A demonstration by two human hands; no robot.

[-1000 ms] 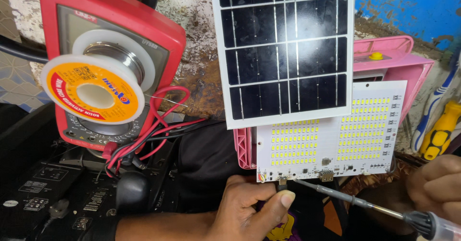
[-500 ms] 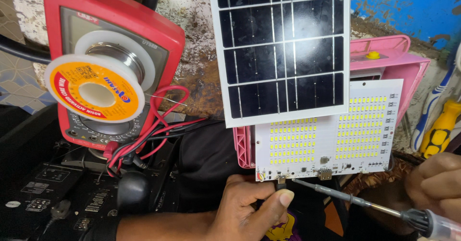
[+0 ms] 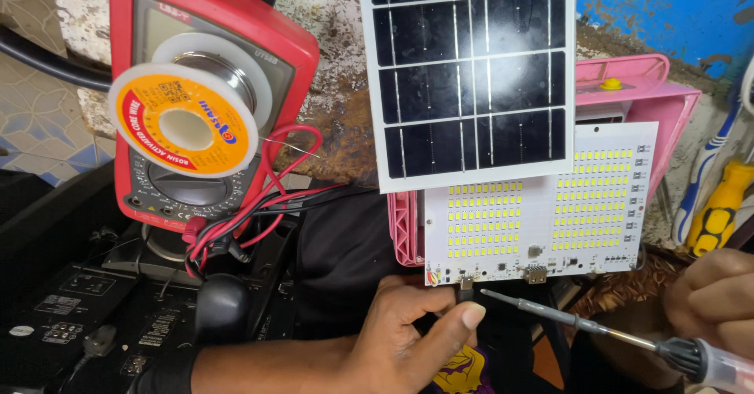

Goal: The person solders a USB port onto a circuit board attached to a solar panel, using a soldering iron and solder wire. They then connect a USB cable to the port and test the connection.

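Not much has moved for us: left hand [image 3: 408,339] still pinches the connector under the white LED board [image 3: 542,205], right hand [image 3: 715,296] stays gripping the soldering iron [image 3: 597,331], tip just beside it.

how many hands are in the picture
2. The left hand is at bottom centre, fingers just under the white LED board. The right hand is at the bottom right edge, holding a soldering iron.

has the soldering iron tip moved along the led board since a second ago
No. The soldering iron tip sits just under the LED board's lower edge, right of the left thumb, as before.
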